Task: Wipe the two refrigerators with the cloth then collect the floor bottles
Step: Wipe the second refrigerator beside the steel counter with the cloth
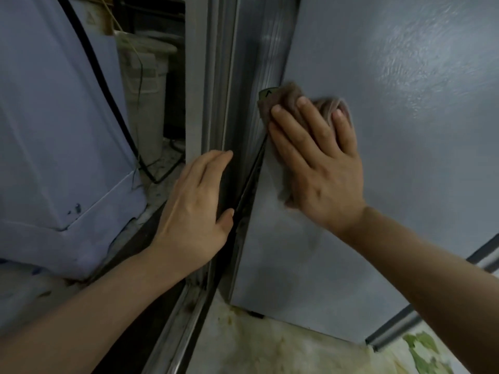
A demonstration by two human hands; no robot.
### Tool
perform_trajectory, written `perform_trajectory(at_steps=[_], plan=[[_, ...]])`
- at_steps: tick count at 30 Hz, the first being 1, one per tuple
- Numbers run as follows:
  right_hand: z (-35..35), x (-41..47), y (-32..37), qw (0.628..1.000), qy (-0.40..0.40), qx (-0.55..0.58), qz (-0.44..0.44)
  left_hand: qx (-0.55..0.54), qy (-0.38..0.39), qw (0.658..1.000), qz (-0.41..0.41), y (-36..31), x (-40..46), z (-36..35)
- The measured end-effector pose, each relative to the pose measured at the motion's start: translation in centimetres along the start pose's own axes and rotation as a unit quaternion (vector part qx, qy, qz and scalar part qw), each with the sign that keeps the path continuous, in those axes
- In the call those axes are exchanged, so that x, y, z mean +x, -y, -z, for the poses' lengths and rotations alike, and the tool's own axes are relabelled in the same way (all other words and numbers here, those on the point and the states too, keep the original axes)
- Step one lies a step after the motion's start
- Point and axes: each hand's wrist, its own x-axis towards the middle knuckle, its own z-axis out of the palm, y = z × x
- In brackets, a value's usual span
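Note:
A grey refrigerator (391,130) fills the right of the view, its flat side facing me. My right hand (316,163) presses a brownish cloth (286,101) flat against that side, near the fridge's left edge. My left hand (194,209) rests with fingers spread on the dark vertical frame strip (237,103) beside the fridge and holds nothing. A second pale appliance body (54,144) stands at the left. No bottles are in view.
A black cable (108,95) runs down the left appliance to the floor. A white bucket-like container (145,85) sits in the gap behind. A metal floor rail (186,317) runs below my left forearm. The floor (270,346) is stained and yellowish.

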Motion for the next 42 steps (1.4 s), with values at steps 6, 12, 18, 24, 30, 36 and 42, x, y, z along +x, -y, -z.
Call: perform_trajectory(at_steps=[6, 12, 18, 24, 30, 36, 42], plan=[[-3.3, -5.7, 4.4, 0.981, 0.111, 0.015, 0.16, -0.035, -0.027, 0.999, 0.008, 1.4, -1.4, -0.5], [-3.6, -10.2, 9.8, 0.898, 0.333, -0.082, 0.276, 0.0, 0.023, 1.0, 0.006, 2.1, -3.0, -0.5], [-0.8, -7.6, 4.1, 0.961, 0.219, -0.043, 0.166, -0.002, 0.064, 0.998, -0.01, 1.1, -3.9, -1.7], [0.2, -7.6, -1.1, 0.999, 0.038, -0.013, 0.004, 0.0, 0.06, 0.998, -0.014, -1.2, -3.0, -4.5], [-0.8, -19.4, 3.2, 0.954, 0.239, -0.018, 0.18, 0.063, 0.102, 0.991, -0.056, -2.2, -3.5, -6.2], [1.4, -21.3, 1.4, 0.955, 0.264, -0.014, 0.137, 0.131, 0.143, 0.98, -0.043, -3.2, -3.8, -6.3], [3.2, -17.5, -6.0, 0.997, 0.073, -0.023, -0.014, 0.182, 0.075, 0.973, -0.122, -7.8, -3.0, -9.3]])
